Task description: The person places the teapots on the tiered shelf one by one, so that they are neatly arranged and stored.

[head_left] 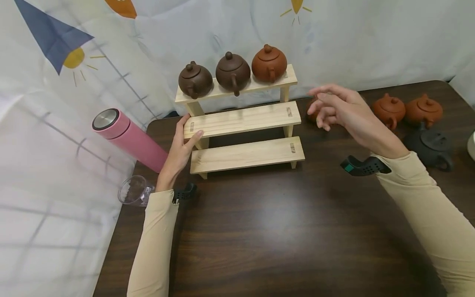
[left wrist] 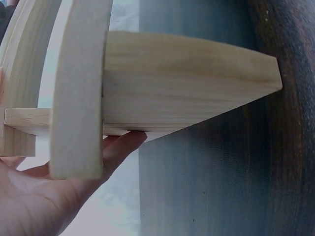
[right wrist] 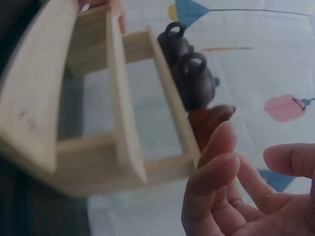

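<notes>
A three-tier wooden shelf stands on the table. My left hand grips the left end of its middle tier, thumb on top; the left wrist view shows this hand against the wood. Two dark brown teapots and a reddish-brown teapot sit on the top tier. Right of the shelf, my right hand is raised with loosely bent fingers, holding nothing; another reddish teapot is partly hidden behind it. The right wrist view shows the empty hand beside the shelf.
Two orange-brown teapots and a black teapot stand at the right, with a white object at the frame's edge. A pink bottle and a clear cup are at the left. A white patterned cloth hangs behind.
</notes>
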Demonstrator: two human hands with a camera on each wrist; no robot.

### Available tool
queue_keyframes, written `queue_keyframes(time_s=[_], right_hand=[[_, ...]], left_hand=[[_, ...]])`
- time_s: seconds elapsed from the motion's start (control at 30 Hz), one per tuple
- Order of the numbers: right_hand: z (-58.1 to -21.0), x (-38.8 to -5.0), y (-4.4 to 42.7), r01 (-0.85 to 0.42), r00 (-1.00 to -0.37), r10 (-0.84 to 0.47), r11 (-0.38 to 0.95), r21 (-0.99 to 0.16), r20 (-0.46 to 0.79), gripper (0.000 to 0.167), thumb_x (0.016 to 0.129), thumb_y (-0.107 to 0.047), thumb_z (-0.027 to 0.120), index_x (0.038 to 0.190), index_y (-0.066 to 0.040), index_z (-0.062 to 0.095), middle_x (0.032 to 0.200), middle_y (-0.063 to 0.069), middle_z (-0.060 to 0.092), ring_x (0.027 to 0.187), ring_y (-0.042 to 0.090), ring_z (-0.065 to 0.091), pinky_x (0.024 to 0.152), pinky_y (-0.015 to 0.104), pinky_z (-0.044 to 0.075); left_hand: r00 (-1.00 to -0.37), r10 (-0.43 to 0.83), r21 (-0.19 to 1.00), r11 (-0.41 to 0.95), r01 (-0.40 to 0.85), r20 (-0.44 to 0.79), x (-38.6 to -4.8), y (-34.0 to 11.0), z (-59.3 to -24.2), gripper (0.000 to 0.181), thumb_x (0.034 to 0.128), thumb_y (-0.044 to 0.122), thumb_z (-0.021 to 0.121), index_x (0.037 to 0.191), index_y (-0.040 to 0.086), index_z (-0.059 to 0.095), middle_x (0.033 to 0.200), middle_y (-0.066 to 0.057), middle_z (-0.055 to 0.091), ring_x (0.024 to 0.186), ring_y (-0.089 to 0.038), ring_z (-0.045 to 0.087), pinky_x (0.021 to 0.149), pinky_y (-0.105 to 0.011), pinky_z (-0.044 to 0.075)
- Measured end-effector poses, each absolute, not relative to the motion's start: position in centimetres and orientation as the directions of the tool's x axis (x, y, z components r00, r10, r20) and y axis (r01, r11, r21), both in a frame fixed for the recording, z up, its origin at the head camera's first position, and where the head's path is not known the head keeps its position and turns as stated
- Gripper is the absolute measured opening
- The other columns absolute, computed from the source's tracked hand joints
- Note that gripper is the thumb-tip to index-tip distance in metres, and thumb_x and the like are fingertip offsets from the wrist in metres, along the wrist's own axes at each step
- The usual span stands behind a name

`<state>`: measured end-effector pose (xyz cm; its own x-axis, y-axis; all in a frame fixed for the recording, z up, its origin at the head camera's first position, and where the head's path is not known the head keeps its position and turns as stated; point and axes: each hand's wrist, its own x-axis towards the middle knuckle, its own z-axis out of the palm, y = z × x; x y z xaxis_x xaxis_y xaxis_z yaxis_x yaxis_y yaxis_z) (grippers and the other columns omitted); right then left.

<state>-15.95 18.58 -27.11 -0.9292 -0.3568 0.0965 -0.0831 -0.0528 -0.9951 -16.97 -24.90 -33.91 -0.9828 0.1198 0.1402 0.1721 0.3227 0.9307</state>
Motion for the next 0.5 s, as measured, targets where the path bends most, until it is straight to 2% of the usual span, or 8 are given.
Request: queue_keyframes(time_s=[0.07,0.13,0.23,0.33,0.43,0.5], right_hand=[[-27.9,-15.0,21.0,-0.109,-0.933,-0.346,0.013,-0.994,0.098,0.034,0.111,-0.027,0.052,0.137,-0.006,0.058,0.104,0.011,0.066,0.069,0.023,0.058,0.057,0.033,0.044],[-28.7,-13.9,23.5,-0.132,-0.944,-0.320,0.135,-0.982,0.082,0.034,0.113,-0.027,0.048,0.139,-0.008,0.057,0.105,0.009,0.065,0.071,0.023,0.059,0.057,0.034,0.045],[-29.8,-12.4,27.4,-0.114,-0.970,-0.241,0.344,-0.932,0.029,0.032,0.114,-0.028,0.043,0.141,-0.015,0.056,0.106,0.002,0.066,0.073,0.021,0.059,0.059,0.033,0.045],[-30.7,-11.0,30.6,-0.074,-0.989,-0.151,0.479,-0.874,0.001,0.029,0.114,-0.029,0.042,0.138,-0.022,0.057,0.102,-0.005,0.065,0.071,0.020,0.057,0.058,0.033,0.042],[-31.7,-10.2,33.8,-0.071,-0.995,-0.095,0.484,-0.872,0.029,0.026,0.114,-0.022,0.043,0.130,-0.031,0.061,0.095,-0.010,0.065,0.065,0.019,0.053,0.054,0.033,0.036],[-32.8,-10.4,36.5,-0.069,-0.994,-0.101,0.398,-0.915,0.031,0.032,0.114,-0.015,0.041,0.125,-0.034,0.065,0.090,-0.011,0.067,0.059,0.017,0.053,0.050,0.034,0.032]], left_hand=[[-0.982,0.125,0.928,0.328,0.178,0.144,-17.1,-24.7,-33.9,0.076,0.1061,0.018,0.059,0.166,0.006,0.014,0.166,-0.017,0.023,0.148,-0.022,0.027,0.121,-0.038,0.020],[-0.980,0.132,0.925,0.332,0.184,0.147,-17.3,-24.5,-33.8,0.075,0.1061,0.019,0.060,0.165,0.006,0.015,0.166,-0.017,0.024,0.148,-0.021,0.027,0.121,-0.038,0.020],[-0.979,0.136,0.923,0.334,0.192,0.154,-17.5,-24.3,-33.7,0.074,0.1065,0.020,0.060,0.165,0.005,0.016,0.165,-0.017,0.025,0.146,-0.020,0.028,0.121,-0.037,0.021],[-0.978,0.138,0.923,0.332,0.193,0.155,-17.7,-24.3,-33.5,0.074,0.1068,0.019,0.059,0.165,0.004,0.016,0.164,-0.017,0.026,0.146,-0.020,0.029,0.120,-0.038,0.022],[-0.978,0.144,0.923,0.334,0.190,0.149,-17.7,-24.3,-33.5,0.074,0.1069,0.019,0.059,0.165,0.004,0.015,0.165,-0.018,0.025,0.146,-0.021,0.029,0.120,-0.038,0.022],[-0.978,0.144,0.923,0.335,0.189,0.148,-17.7,-24.3,-33.4,0.074,0.1068,0.019,0.059,0.165,0.005,0.015,0.165,-0.018,0.025,0.146,-0.021,0.029,0.120,-0.039,0.022]])
